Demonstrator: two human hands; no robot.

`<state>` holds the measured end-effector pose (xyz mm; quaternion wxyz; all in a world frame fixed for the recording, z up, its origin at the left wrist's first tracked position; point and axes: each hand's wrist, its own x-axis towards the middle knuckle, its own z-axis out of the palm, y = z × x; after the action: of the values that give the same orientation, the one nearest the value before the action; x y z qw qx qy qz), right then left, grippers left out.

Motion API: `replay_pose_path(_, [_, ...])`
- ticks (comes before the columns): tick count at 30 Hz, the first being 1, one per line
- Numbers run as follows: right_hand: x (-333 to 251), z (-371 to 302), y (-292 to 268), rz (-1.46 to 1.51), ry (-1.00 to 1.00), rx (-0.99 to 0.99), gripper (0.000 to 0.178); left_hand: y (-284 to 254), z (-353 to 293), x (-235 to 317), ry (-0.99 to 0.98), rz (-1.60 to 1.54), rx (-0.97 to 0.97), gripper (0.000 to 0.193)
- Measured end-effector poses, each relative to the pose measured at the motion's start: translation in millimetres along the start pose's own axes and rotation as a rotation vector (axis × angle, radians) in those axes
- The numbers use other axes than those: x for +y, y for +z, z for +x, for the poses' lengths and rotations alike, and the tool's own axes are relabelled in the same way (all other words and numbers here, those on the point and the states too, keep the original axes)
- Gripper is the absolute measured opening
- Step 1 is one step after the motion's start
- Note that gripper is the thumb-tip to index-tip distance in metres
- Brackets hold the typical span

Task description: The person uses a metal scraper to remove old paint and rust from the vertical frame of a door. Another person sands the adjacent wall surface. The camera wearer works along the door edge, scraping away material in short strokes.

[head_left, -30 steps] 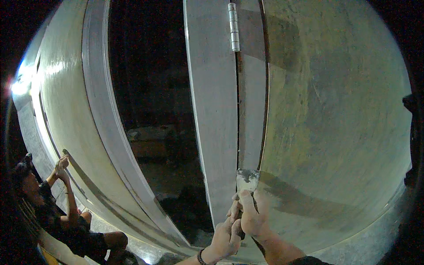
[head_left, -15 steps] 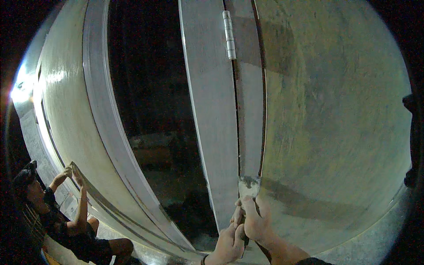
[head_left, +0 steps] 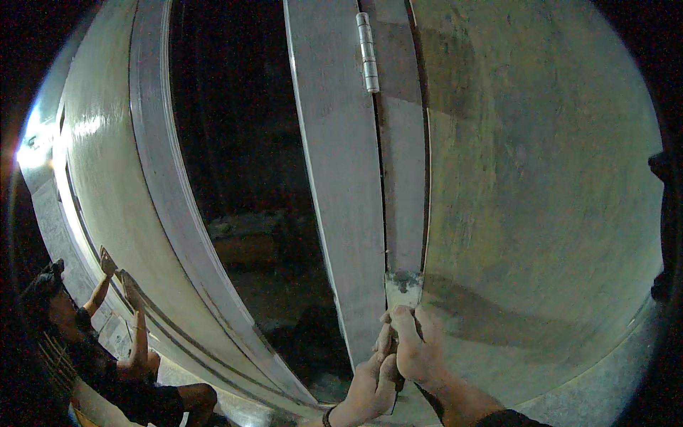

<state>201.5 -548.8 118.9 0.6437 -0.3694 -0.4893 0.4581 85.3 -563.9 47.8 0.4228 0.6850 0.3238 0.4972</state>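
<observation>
Both of my hands are closed together round a putty knife [head_left: 404, 290], its broad, stained blade lying over the narrow grey door-frame strip [head_left: 403, 206]. My right hand [head_left: 420, 349] grips it close below the blade, with the thumb up along it. Against that hand, lower and to the left, my left hand [head_left: 366, 390] is wrapped round the handle, which the fingers mostly hide. Just left of the strip runs a dark gap, then the grey door stile [head_left: 345, 178]. A metal hinge [head_left: 367, 53] sits high on that joint.
Dark glass [head_left: 245, 142] fills the door panel left of the stile. A patchy greenish plastered wall [head_left: 541, 178] curves away on the right. At the lower left a co-worker [head_left: 107, 363] sits facing a pale wall [head_left: 107, 164], hands raised to it. A bright light [head_left: 34, 146] shines beyond.
My hands and the putty knife have moved slightly up the frame strip. The co-worker's hands, close together before, are now farther apart, one raised higher on the wall.
</observation>
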Motion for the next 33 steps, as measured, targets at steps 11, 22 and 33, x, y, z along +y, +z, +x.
replay_pose_path(11, [-3,-1,6,0.009,0.009,-0.005,0.033,-4,-1,-2,0.070,0.048,0.021,0.039])
replay_pose_path(22, [-12,5,8,-0.041,-0.210,-0.074,0.025,-6,3,17,-0.001,0.076,0.048,0.027])
replay_pose_path(33, [-12,19,16,0.039,-0.157,-0.016,0.026,-14,24,25,0.044,0.114,0.092,0.029])
